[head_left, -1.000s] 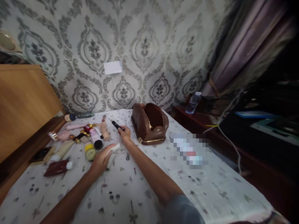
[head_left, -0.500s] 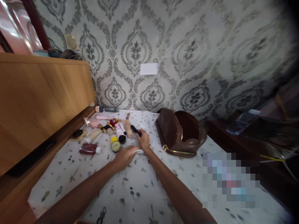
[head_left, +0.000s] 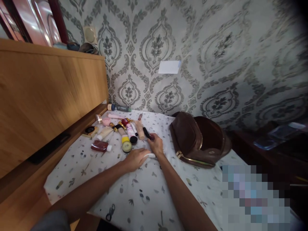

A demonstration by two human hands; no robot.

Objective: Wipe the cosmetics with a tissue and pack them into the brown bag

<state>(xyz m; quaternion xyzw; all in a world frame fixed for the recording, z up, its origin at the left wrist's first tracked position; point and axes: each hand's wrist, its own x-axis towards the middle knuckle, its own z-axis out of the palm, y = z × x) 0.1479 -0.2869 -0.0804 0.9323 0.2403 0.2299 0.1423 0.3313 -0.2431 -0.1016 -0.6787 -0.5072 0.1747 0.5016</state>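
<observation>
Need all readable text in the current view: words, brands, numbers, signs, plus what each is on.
None can be read.
Pink-and-white tube: marks, too small and blurred.
Bottle with navy cap: pale side shows faint marks, too small.
Dark red bottle: no readable print.
Black stick in the right hand: no readable print.
White card on the wall: no readable text.
Pixelated patch: unreadable.

Dim; blurred, stretched right edge

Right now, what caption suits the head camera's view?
Scattered toiletries, an open brown bag, and a right hand holding a black tube.
</observation>
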